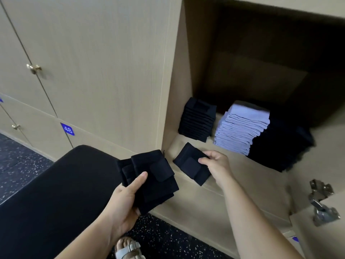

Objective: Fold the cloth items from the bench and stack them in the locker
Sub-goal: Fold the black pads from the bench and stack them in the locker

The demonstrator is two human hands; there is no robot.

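1. The right grip (214,165), a bare hand, pinches one folded black cloth (188,166) between thumb and fingertips at its right edge, just above the front of the locker shelf (240,176). Holding it by one edge probably lets it go in flat without opening
2. Just left of it, the left grip (128,195) curls under a small bundle of folded black cloths (156,182), with the thumb laid flat on top, likely to keep the layers from sliding
3. These cloths look soft, thick and matte. Each is a small rectangle with a raised flap folded over its top face
4. Beyond the right grip, deeper on the shelf, stands a neat black stack (197,120). Right of that is a taller pale lilac stack (242,128) of thin, even layers, then a blurred dark pile (281,144)
5. Below and left of the left grip lies the black padded counter (56,184), smooth and rounded at its end
6. The locker is pale wood-grain board, and a metal hinge (321,200) sits to the right of the right grip
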